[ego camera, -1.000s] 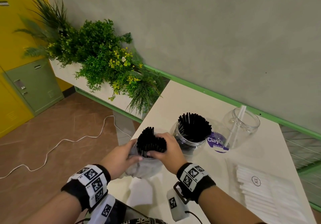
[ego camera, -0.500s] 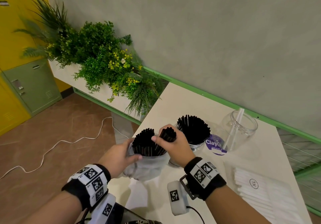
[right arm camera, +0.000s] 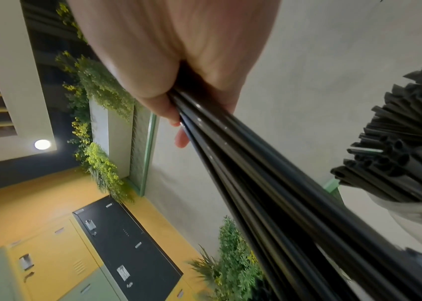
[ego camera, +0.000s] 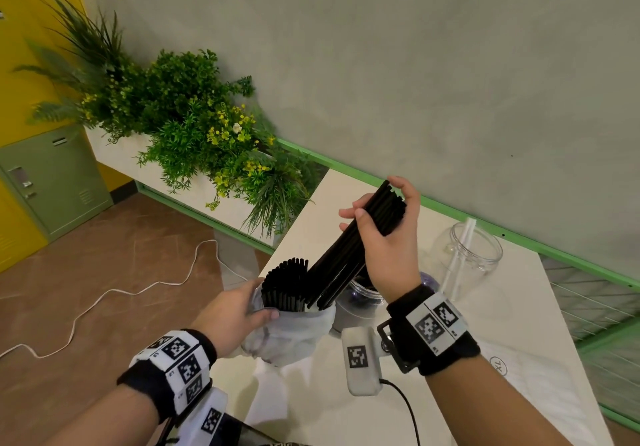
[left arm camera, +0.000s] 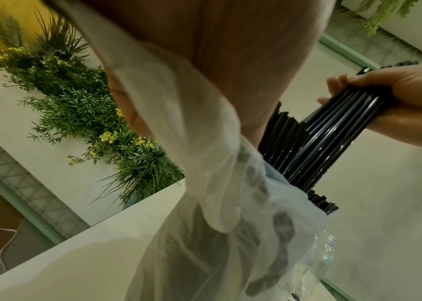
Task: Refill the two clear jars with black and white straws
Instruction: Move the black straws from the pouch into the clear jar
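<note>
Head view, black straws [ego camera: 349,255]: a tilted bundle, upper end in the right hand [ego camera: 388,238], lower end at the mouth of the plastic bag [ego camera: 291,335].
Right hand: fingers curled round the bundle, above the near jar [ego camera: 360,298].
Left hand [ego camera: 232,314]: grips the bag, more black straws standing inside.
Far jar [ego camera: 467,255]: on the table [ego camera: 519,307], one white straw [ego camera: 462,255] in it.

Café or shop interior, planter [ego camera: 166,113], lockers [ego camera: 52,175], straw jars [ego camera: 474,255] on counter [ego camera: 519,324]
</note>
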### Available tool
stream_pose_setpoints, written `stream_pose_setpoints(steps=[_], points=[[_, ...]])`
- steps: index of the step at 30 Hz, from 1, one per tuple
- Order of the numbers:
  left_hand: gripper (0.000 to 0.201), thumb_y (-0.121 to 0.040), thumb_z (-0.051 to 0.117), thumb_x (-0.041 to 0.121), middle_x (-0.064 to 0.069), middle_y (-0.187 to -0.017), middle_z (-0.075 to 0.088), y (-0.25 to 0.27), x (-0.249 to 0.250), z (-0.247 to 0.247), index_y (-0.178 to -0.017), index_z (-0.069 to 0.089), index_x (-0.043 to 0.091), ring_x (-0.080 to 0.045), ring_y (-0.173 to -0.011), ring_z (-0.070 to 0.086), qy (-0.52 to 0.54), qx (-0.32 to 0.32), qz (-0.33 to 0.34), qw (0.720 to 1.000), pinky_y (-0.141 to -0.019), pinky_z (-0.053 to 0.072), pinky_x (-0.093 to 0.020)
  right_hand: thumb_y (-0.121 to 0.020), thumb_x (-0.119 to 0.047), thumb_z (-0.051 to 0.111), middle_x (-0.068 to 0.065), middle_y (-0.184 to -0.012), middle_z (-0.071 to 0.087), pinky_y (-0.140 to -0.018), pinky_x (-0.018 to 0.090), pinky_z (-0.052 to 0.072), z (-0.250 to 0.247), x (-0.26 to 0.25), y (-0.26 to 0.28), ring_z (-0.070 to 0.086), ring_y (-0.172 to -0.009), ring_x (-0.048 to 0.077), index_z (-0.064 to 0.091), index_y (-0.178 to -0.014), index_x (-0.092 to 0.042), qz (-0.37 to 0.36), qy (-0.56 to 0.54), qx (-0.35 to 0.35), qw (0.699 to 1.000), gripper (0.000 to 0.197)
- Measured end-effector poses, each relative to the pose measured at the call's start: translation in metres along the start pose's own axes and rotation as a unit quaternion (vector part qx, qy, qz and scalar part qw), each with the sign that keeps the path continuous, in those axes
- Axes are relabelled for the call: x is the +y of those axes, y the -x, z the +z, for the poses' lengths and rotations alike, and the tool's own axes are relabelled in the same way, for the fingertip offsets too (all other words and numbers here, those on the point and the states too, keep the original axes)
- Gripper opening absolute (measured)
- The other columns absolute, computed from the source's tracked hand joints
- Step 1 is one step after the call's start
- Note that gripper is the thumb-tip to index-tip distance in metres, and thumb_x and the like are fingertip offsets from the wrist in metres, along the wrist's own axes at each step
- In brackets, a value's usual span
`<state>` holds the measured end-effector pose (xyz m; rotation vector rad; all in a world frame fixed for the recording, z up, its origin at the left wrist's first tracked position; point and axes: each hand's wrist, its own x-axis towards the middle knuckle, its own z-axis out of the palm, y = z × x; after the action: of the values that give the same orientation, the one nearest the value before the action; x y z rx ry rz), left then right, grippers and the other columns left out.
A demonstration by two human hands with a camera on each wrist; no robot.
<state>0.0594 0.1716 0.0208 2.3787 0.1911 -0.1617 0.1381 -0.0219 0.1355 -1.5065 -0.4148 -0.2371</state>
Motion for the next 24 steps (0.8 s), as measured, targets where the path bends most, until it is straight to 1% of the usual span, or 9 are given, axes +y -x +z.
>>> stream_pose_setpoints(steps=[3,7,9,12,14,17,19,22,24], points=[[0.064,-0.085,0.063,0.044,-0.004,-0.114,0.066,0.000,-0.001,-0.001,-0.140,0.036,0.025,-0.019,-0.099,0.061,0.002,0.002,-0.001,1.000,-0.078,0.047,-0.029,-0.092,0.013,0.046,0.013,-0.093,0.057,-0.080,0.057,0.055,-0.006,-0.014,-0.004,0.068,-0.089,0.029,0.036,-0.124,-0.027,-0.026,-0.011,0.020,0.999,0.053],[0.066,-0.084,0.064,0.045,-0.005,-0.110,0.066,-0.001,-0.002,-0.001,-0.139,0.037,0.024,-0.019,-0.095,0.061,0.003,0.004,-0.006,1.000,-0.079,0.049,-0.032,-0.091,0.014,0.046,0.009,-0.093,0.055,-0.079,0.051,0.057,-0.018,-0.036,-0.014,0.067,-0.090,0.031,0.034,-0.125,-0.022,-0.064,-0.030,0.048,0.996,0.051],[0.067,-0.084,0.064,0.046,-0.005,-0.113,0.065,-0.002,-0.001,-0.001,-0.141,0.035,0.023,-0.018,-0.096,0.060,0.003,0.001,-0.007,1.000,-0.079,0.048,-0.030,-0.091,0.014,0.046,0.008,-0.094,0.054,-0.080,0.052,0.057,-0.026,-0.044,-0.019,0.067,-0.090,0.030,0.033,-0.125,-0.020,-0.080,-0.031,0.072,0.994,0.050],[0.068,-0.085,0.062,0.046,-0.004,-0.114,0.065,-0.002,-0.001,-0.001,-0.141,0.034,0.023,-0.016,-0.096,0.060,0.001,-0.006,-0.007,1.000,-0.079,0.048,-0.029,-0.091,0.014,0.045,0.009,-0.096,0.052,-0.079,0.054,0.056,-0.042,-0.048,-0.024,0.066,-0.089,0.030,0.032,-0.125,-0.021,-0.091,-0.023,0.111,0.989,0.051],[0.068,-0.085,0.063,0.046,-0.003,-0.118,0.064,-0.002,-0.001,-0.002,-0.142,0.034,0.023,-0.016,-0.099,0.060,0.004,-0.008,-0.006,1.000,-0.079,0.047,-0.028,-0.091,0.014,0.046,0.009,-0.096,0.053,-0.078,0.052,0.057,-0.051,-0.046,-0.024,0.066,-0.088,0.027,0.033,-0.125,-0.023,-0.071,-0.021,0.117,0.990,0.051],[0.069,-0.084,0.063,0.046,-0.002,-0.123,0.062,-0.002,-0.002,-0.002,-0.142,0.034,0.023,-0.015,-0.103,0.058,0.011,-0.008,-0.004,1.000,-0.079,0.045,-0.026,-0.091,0.012,0.048,0.007,-0.094,0.054,-0.077,0.047,0.058,-0.058,-0.036,-0.017,0.066,-0.086,0.026,0.037,-0.122,-0.027,-0.007,0.008,0.070,0.998,0.051],[0.069,-0.084,0.063,0.046,-0.002,-0.123,0.062,-0.002,-0.003,-0.002,-0.142,0.034,0.022,-0.015,-0.104,0.058,0.014,-0.010,-0.003,1.000,-0.081,0.046,-0.027,-0.091,0.012,0.048,0.004,-0.091,0.054,-0.076,0.048,0.059,-0.059,-0.024,-0.015,0.066,-0.086,0.026,0.038,-0.121,-0.028,0.027,0.035,0.046,0.998,0.051],[0.068,-0.084,0.063,0.047,-0.002,-0.116,0.065,-0.001,-0.003,-0.002,-0.141,0.034,0.023,-0.015,-0.099,0.060,0.007,-0.013,-0.004,1.000,-0.081,0.048,-0.030,-0.090,0.013,0.046,0.002,-0.090,0.054,-0.076,0.052,0.058,-0.061,-0.004,-0.025,0.067,-0.084,0.024,0.038,-0.120,-0.028,0.054,0.062,0.066,0.994,0.052],[0.068,-0.084,0.063,0.047,-0.003,-0.118,0.064,0.000,-0.001,-0.002,-0.141,0.034,0.022,-0.015,-0.099,0.060,0.003,-0.014,-0.004,1.000,-0.080,0.047,-0.028,-0.089,0.014,0.045,0.003,-0.090,0.053,-0.076,0.052,0.058,-0.065,0.006,-0.038,0.067,-0.082,0.021,0.038,-0.120,-0.028,0.069,0.055,0.104,0.991,0.052]])
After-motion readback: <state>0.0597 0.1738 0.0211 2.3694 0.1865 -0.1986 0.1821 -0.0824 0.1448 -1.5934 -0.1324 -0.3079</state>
